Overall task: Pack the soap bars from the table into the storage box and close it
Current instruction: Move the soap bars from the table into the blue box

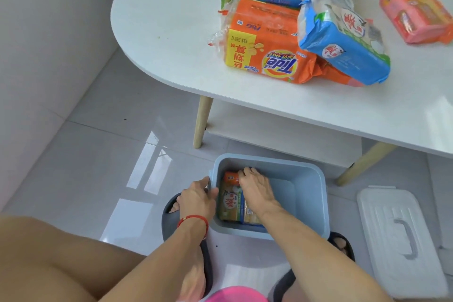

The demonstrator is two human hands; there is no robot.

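Your hands work at the blue storage box (304, 193).
Left hand (197, 197) grips its nine o'clock rim; right hand (255, 187) curls on an orange soap bar (230, 177) inside.

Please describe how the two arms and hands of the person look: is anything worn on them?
Both arms are bare, without sleeves or gloves. The left hand has a thin red string bracelet around its wrist. The right hand and its wrist wear nothing visible.

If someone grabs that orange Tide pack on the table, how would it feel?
The Tide pack is probably stiff and fairly heavy, since it looks blocky. Its glossy wrapper may be slippery. The blue pack leaning on it would likely slide off.
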